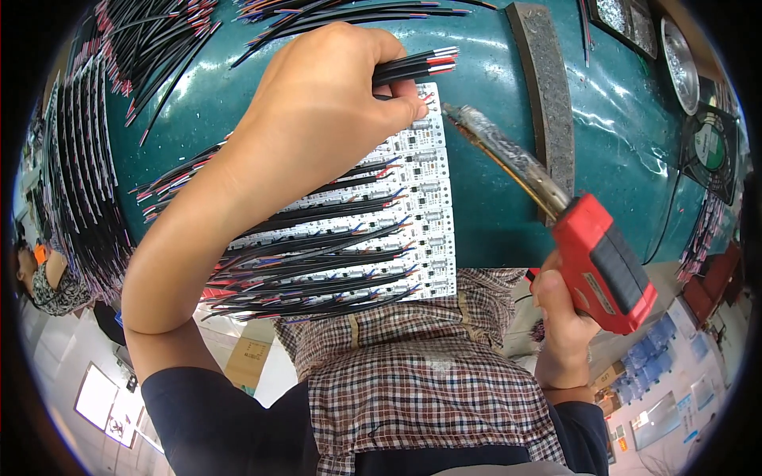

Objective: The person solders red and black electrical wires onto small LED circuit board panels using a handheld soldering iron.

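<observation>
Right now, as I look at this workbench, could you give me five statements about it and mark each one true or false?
1. The right hand grips a red-and-black soldering gun. True.
2. The left hand is empty. False: it holds a bundle of black wires.
3. Other wires lie across the white circuit boards. True.
4. The tabletop is bright yellow. False: it is green.
5. The person's apron has a checked pattern. True.
</observation>
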`<state>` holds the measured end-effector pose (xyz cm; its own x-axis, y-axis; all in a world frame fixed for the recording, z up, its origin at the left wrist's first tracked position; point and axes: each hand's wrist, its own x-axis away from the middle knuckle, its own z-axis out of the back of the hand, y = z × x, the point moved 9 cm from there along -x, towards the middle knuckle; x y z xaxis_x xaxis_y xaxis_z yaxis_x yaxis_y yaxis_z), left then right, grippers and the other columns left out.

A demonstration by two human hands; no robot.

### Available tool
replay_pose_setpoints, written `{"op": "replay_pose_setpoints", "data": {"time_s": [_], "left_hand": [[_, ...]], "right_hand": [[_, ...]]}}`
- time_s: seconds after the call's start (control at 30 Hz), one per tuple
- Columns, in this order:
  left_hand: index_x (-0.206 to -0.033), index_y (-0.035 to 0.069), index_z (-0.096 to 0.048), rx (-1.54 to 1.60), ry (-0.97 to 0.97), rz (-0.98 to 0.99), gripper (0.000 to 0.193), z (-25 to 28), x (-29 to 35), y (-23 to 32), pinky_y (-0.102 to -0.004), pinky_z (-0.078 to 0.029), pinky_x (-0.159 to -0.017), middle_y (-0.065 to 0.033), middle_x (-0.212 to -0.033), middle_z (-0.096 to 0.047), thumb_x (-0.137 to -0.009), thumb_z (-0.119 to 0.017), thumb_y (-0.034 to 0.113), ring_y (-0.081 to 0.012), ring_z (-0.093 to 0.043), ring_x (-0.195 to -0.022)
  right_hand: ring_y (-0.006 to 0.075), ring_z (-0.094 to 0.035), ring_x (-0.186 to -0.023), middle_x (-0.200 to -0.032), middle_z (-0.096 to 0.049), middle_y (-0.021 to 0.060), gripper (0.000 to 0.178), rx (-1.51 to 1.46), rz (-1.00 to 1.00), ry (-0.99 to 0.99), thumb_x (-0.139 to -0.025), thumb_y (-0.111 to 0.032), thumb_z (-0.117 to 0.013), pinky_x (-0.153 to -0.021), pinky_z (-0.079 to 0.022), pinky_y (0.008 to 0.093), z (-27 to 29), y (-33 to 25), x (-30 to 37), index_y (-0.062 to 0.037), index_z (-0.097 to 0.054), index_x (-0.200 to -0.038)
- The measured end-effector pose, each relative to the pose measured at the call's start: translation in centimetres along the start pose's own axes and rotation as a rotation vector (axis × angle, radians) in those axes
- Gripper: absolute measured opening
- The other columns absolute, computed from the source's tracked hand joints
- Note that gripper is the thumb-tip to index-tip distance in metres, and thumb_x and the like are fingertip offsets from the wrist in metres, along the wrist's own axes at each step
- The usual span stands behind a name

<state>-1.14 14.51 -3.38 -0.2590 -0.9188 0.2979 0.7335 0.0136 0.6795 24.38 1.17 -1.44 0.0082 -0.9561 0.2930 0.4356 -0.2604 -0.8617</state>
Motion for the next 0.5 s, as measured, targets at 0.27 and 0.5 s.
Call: {"op": "replay_pose_setpoints", "data": {"time_s": [0.27,0.5], "left_hand": [[-0.087,-0.005,-0.063,-0.076,0.025,-0.045,0.024,0.0,0.4,0.3,-0.0254,-0.047,-0.061,-0.0036,-0.074,-0.064,-0.082,-0.077,0.014,-0.0064,-0.054,-0.066],[-0.107,-0.001,-0.062,0.201,-0.023,0.006,0.020,-0.1,0.4,-0.5,-0.0220,-0.045,-0.060,-0.0017,-0.077,-0.061,-0.096,-0.064,0.016,-0.0047,-0.056,-0.067]], "right_hand": [[0.0076,-0.043,-0.047,-0.067,-0.053,0.0053,0.023,-0.112,0.008,0.115,-0.088,-0.007,-0.066,-0.044,-0.036,0.0223,0.9,0.2,0.6,0.0052,-0.055,-0.105],[0.0058,-0.037,-0.041,-0.057,-0.047,0.0012,0.023,-0.134,0.029,0.081,-0.091,-0.009,-0.065,-0.043,-0.034,0.0222,0.9,0.5,0.5,0.0065,-0.055,-0.104]]}}
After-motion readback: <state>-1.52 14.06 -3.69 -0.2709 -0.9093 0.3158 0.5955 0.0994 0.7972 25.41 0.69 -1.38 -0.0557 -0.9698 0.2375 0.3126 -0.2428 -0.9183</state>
